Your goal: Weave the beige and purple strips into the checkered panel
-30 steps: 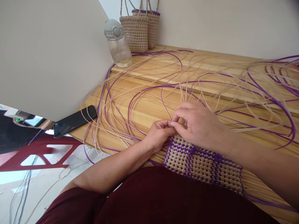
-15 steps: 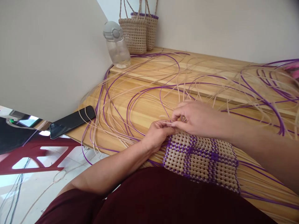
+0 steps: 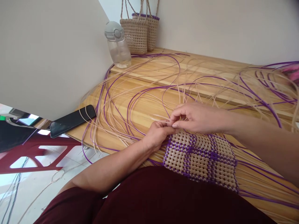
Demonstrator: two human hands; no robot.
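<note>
A woven panel (image 3: 201, 160) in beige with purple bands lies against my body, long loose strands running out from its edges. At its far left corner my left hand (image 3: 158, 132) is closed, thumb and fingers pinching a pale weaving strand. Right beside it, my right hand (image 3: 192, 118) pinches at the same spot, its fingertips almost touching the left ones. The exact path of the strand between the fingertips is too small to make out. Purple strands (image 3: 140, 93) and beige ones curl over the wooden table (image 3: 144, 109) beyond my hands.
Two small woven bags (image 3: 134, 35) with handles stand at the back by the wall. Near them is a clear bottle (image 3: 119, 51) with a grey lid. A black phone (image 3: 72, 121) lies at the table's left edge, above a red stool (image 3: 42, 152). Something pink (image 3: 291, 71) shows at far right.
My right hand has shifted slightly, its fingers drawn closer to the left fingertips. The pale strand end beyond the left fingers now points further out to the left.
</note>
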